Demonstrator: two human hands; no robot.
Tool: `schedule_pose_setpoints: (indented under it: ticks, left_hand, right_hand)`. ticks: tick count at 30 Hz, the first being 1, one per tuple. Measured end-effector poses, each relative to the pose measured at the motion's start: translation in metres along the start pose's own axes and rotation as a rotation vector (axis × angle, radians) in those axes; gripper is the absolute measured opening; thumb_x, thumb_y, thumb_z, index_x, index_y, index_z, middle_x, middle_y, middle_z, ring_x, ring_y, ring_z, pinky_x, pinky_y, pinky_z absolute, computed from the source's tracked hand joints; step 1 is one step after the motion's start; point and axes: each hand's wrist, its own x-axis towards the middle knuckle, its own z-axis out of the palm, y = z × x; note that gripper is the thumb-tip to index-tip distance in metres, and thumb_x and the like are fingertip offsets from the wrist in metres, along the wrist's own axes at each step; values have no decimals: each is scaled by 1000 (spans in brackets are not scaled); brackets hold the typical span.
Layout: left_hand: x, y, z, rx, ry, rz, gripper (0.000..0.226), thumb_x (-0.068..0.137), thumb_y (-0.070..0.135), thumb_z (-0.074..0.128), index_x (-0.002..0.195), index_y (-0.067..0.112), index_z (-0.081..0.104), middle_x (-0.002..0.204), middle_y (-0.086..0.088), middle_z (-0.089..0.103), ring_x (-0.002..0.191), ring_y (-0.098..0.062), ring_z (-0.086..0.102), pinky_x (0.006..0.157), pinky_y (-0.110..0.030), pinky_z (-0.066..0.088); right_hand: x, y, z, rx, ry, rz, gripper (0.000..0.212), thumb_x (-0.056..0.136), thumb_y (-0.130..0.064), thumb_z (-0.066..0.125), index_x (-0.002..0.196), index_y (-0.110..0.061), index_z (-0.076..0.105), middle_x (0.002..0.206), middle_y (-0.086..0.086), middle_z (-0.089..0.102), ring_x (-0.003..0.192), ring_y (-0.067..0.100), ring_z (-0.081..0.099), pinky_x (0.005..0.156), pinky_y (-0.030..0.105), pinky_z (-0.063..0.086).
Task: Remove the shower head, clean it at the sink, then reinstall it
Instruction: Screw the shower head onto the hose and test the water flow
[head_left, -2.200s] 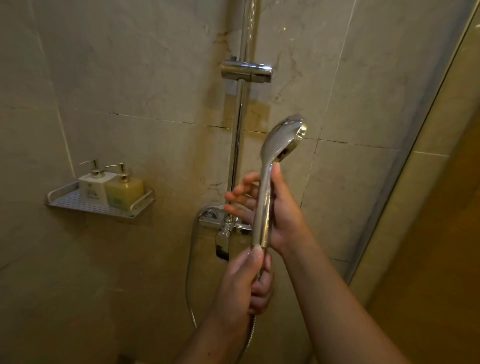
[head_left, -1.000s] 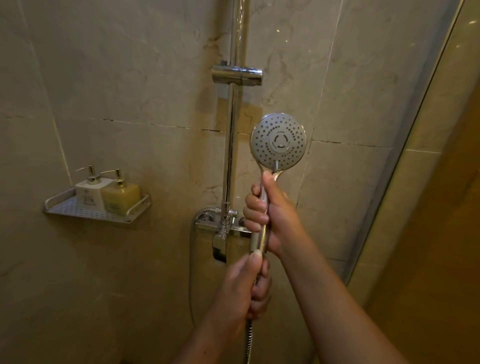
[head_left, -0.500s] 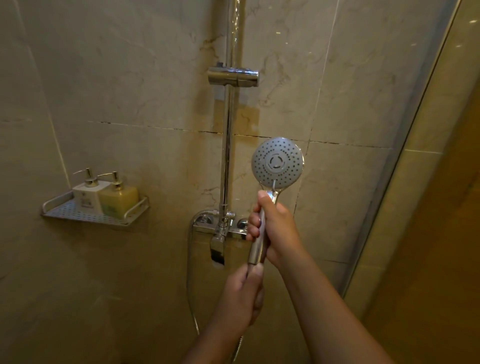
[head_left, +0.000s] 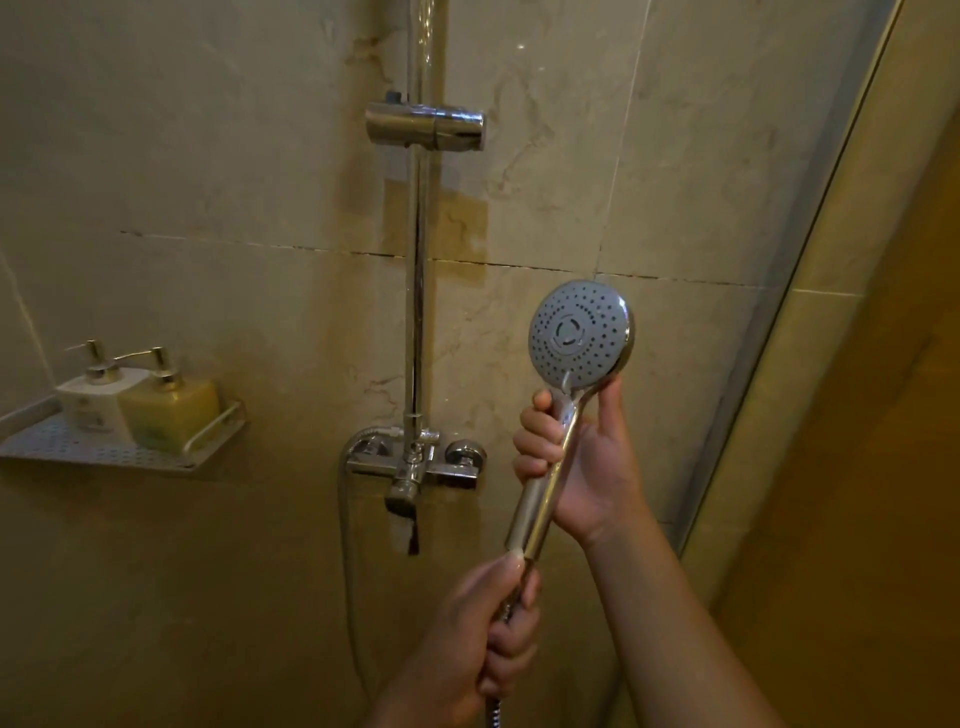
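The shower head (head_left: 579, 338) is out of its holder (head_left: 426, 127), with the hose (head_left: 344, 545) apparently attached. The right hand (head_left: 597, 467) curls its fingers (head_left: 535, 447) round the handle (head_left: 540, 499), and the left hand (head_left: 488, 639) grips the hose end. Cleaning and reinstalling remain.

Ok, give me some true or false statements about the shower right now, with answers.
1. The right hand grips the shower head by its handle. True.
2. The shower head sits in the slide-rail holder. False: the holder is empty; the right hand holds the shower head below it.
3. The left hand grips the hose just below the handle. True.
4. The spray face points at the wall. False: it faces the camera.
5. Three pump bottles stand on the wall shelf. False: only two, a white pump bottle and a yellow pump bottle, on the shelf.
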Motion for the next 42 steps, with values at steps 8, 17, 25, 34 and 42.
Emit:
schedule_pose_setpoints:
  ticks: [8,17,25,34,42]
  left_hand:
    - [29,2,-77,301,31,-145,39,79,54,65,83,15,63,54,-1,57,44,-15,54,46,-26,47]
    - [41,54,-181,719,376,98,17,98,21,56,84,20,65,80,-8,69,71,-21,64,65,-36,51]
    - [70,56,-206,619,712,129,30,88,40,68,99,18,51,86,5,58,72,-7,56,57,-23,39]
    - [82,40,-207,664,511,56,58,81,72,53,107,20,52,89,-14,73,70,-22,71,66,-35,55]
    - [81,43,-213,731,512,-3,92,64,88,50,118,14,47,81,-9,73,66,-17,73,71,-38,59]
  right_hand:
    - [29,33,-20,-244,443,-140,62,81,-77,42,74,-16,53,51,-4,41,39,8,39,39,22,36]
    - [2,85,-39,-696,955,-215,56,79,-74,56,78,-18,56,60,0,47,47,14,44,47,27,41]
    - [-56,84,-59,-863,1201,-119,59,87,-70,51,83,-12,59,63,4,52,53,18,50,55,33,45]
    - [-127,72,-97,-974,1323,-48,57,79,-71,59,86,-15,64,63,1,60,56,17,57,61,35,51]
    - [-164,46,-120,-1106,1377,50,58,92,-67,51,97,-11,62,76,4,65,68,19,65,73,39,57]
